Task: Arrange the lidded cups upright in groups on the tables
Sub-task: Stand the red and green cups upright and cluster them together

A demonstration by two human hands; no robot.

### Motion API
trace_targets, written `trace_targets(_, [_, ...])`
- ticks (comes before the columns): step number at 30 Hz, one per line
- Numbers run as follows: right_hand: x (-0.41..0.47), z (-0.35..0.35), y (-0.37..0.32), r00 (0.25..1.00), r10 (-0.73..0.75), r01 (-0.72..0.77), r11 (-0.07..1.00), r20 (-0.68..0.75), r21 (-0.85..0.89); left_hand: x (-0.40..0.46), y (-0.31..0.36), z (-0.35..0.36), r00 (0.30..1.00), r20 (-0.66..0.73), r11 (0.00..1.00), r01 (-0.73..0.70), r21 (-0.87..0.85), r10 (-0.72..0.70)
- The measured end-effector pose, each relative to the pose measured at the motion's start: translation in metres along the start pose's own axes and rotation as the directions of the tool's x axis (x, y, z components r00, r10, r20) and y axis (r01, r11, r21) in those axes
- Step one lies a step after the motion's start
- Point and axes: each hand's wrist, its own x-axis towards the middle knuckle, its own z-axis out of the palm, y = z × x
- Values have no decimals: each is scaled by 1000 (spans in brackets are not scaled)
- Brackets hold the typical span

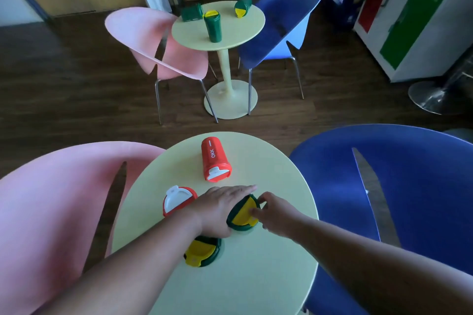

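On the near round pale-yellow surface, both hands work at one green plastic cup with a yellow lid, which stands tilted or upright just right of centre. The left hand lies across its near-left side, fingers straight and pressed together, pointing past the cup. The right hand pinches the yellow lid's rim between thumb and fingertips.

Relative to that cup: a second green cup with a yellow lid stands just nearer and left, partly under the left wrist; a red cup with a white lid stands to the left beyond the left hand; another red plastic cup printed "OKK" lies on its side farther away.

The likely trouble is the left forearm: it hangs right over the nearer green cup, and a sideways sweep could knock it down. The lid-only pinch could also slip, or pop the lid loose, if the cup is lifted by it.
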Motion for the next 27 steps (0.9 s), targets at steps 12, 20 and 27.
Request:
trace_targets(12, [-7,14,-12,998,38,-39,998,-42,-43,-2,-5,15,993,-118,991,2,131,14])
trace_targets(20, [-14,23,-8,997,66,-70,992,-42,-101,-11,-9,5,994,-10,991,-103,90,105])
trace_targets(27, [-13,18,-7,998,62,-64,990,-18,-128,-14,-9,0,993,28,993,-112,23,111])
